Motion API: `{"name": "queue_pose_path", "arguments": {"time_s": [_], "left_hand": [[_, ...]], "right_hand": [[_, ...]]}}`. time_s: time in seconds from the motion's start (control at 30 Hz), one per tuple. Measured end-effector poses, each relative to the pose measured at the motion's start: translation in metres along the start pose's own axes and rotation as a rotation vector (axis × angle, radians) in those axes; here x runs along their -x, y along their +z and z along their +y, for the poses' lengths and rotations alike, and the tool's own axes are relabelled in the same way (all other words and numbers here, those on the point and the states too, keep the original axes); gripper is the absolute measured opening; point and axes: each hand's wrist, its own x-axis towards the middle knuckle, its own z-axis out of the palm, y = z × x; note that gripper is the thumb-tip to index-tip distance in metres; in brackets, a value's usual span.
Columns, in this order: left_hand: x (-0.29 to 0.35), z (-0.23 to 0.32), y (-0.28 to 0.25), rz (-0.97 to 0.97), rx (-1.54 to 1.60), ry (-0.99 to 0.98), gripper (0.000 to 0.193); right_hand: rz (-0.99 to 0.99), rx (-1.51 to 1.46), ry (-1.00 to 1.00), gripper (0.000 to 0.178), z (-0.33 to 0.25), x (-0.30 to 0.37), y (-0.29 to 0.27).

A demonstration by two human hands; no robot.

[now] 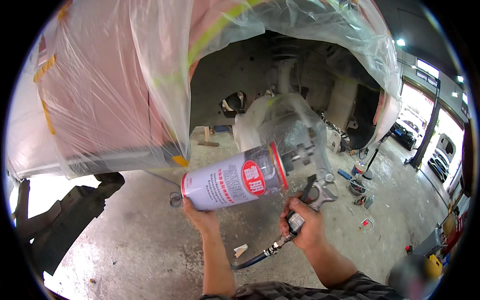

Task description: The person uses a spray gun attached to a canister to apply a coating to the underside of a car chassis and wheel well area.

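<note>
My left hand (201,216) supports the lower end of a large white and purple metal can (220,182) with red rims and a round red label. The can lies tilted almost sideways. Its red-rimmed far end is close to the metal fitting (302,155) at the head of a spray gun (324,192); whether they are joined I cannot tell. My right hand (303,223) is wrapped round the gun's handle, from which a dark air hose (250,261) trails down to the left. Behind both hangs a wheel hub (272,122) wrapped in clear plastic.
A car body (95,90) draped in plastic sheeting and tape surrounds the open wheel arch (215,80). At lower left juts a dark panel (70,212). A bucket (357,187) and loose tools stand on the concrete floor (150,240) to the right.
</note>
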Motion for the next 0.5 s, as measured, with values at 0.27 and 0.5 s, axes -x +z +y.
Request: {"name": "queue_pose_path", "arguments": {"time_s": [0.27,0.5], "left_hand": [[0.015,-0.001,0.004,-0.015,0.050,0.067,0.054],[0.022,-0.005,-0.002,0.058,-0.018,0.103,0.056]], "right_hand": [[0.022,0.070,0.010,0.010,-0.001,0.006,0.005],[-0.076,0.113,0.092,0.010,0.006,0.007,0.005]]}}
